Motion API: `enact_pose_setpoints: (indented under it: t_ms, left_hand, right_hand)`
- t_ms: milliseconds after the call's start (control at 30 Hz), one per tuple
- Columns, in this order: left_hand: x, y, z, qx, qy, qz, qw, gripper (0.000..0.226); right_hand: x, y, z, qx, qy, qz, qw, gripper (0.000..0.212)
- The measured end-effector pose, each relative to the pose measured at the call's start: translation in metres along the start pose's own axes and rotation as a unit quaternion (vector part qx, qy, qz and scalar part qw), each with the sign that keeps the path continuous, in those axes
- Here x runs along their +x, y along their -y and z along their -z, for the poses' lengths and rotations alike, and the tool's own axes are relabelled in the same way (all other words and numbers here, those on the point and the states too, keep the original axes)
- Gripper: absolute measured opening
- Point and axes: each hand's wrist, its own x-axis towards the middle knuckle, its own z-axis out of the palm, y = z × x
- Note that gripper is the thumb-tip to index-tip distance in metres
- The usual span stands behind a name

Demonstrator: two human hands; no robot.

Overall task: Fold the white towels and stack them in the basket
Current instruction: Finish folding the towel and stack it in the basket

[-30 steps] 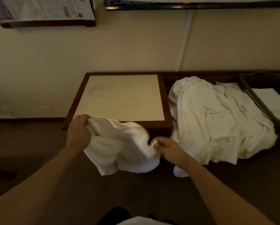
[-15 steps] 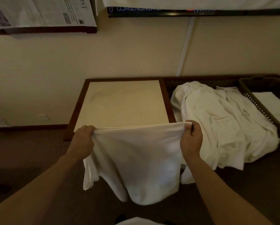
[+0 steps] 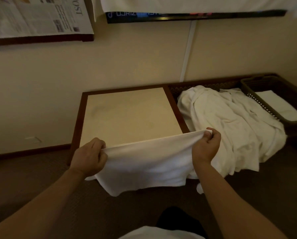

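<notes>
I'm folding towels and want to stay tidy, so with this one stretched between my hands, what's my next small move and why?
Probably lay the white towel flat on the cream tabletop just ahead. Your left hand and right hand each pinch a top corner, the edge is taut, and the rest hangs off the table's near edge, so there is nothing under it to fold against.

Carpeted room: low table (image 3: 127, 116), newspaper (image 3: 37, 16), towel basket (image 3: 265, 87).
</notes>
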Motion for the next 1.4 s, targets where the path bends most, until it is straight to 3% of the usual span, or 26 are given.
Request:
enact_pose_setpoints:
  t_ms: [167, 367, 533, 800, 1000, 1233, 1333, 1400]
  left_hand:
    - [0.028, 0.020, 0.005, -0.018, -0.030, -0.073, 0.997, 0.033]
    - [0.093, 0.035, -0.008, -0.006, -0.113, 0.001, 0.994, 0.032]
    - [0.185, 0.054, -0.014, 0.033, -0.124, 0.010, 0.992, 0.039]
    - [0.369, 0.102, -0.054, 0.149, -0.054, 0.001, 0.987, 0.054]
    - [0.481, 0.145, -0.125, 0.151, 0.033, 0.019, 0.988, 0.051]
    - [0.530, 0.155, -0.199, 0.105, 0.166, 0.139, 0.971, 0.042]
    - [0.531, 0.158, -0.213, 0.049, 0.174, 0.212, 0.960, 0.048]
    - [0.530, 0.161, -0.212, -0.001, 0.173, 0.250, 0.953, 0.045]
  right_hand:
    - [0.010, 0.006, -0.020, 0.009, -0.023, -0.005, 1.000, 0.018]
    - [0.052, 0.017, -0.070, 0.002, -0.022, 0.014, 1.000, 0.022]
    - [0.115, 0.027, -0.137, -0.014, -0.013, 0.043, 0.999, 0.023]
    - [0.260, -0.012, -0.289, -0.122, 0.053, 0.059, 0.989, 0.028]
    - [0.364, -0.068, -0.399, -0.213, 0.119, 0.049, 0.969, 0.027]
    - [0.407, -0.122, -0.458, -0.306, 0.185, 0.031, 0.933, 0.025]
    - [0.410, -0.129, -0.462, -0.317, 0.164, 0.036, 0.933, 0.024]
    - [0.409, -0.123, -0.464, -0.390, 0.124, 0.030, 0.912, 0.026]
